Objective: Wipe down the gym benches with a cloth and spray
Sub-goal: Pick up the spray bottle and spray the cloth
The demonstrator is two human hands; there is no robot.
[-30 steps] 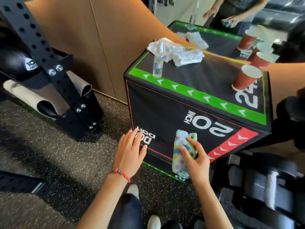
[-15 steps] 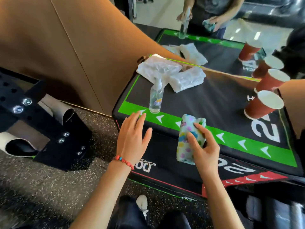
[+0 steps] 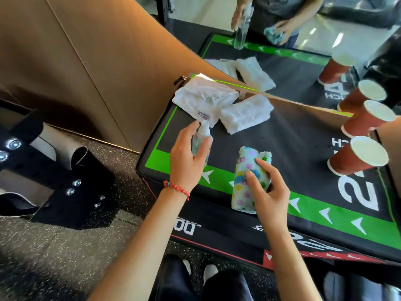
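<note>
Nearest us, the right hand (image 3: pixel 265 193) sits over the cloth (image 3: pixel 249 179), a spotted roll lying across the green stripe at the near edge of the box (image 3: pixel 303 148); its fingers (image 3: pixel 263 168) are spread and curled lightly on top of the roll, pinning it to the surface rather than squeezing it, wrist low and forearm coming in from below. Just left of it, the left hand (image 3: pixel 186 159) is up at the spray (image 3: pixel 201 142), a small clear bottle standing upright near the box's left corner; thumb and fingers are half-curled round the bottle's body, touching or about to, and I cannot tell whether the grip has closed. A red bead bracelet (image 3: pixel 175 189) marks that wrist, which is cocked slightly upward. The step, as I read it, is picking up the spray to wet the top. To do it well: take the bottle around its middle, lift straight up so it does not tip, get the forefinger onto the pump, and aim at bare black surface, away from the cloth hand. Mist lightly, then unroll the cloth before wiping. Further back, white towels (image 3: pixel 225 105) lie folded just beyond the bottle, near enough to get sprayed. To the right stand red cups (image 3: pixel 358 156), well apart from both hands, but worth wiping around carefully. Behind everything is a mirror reflection.
</note>
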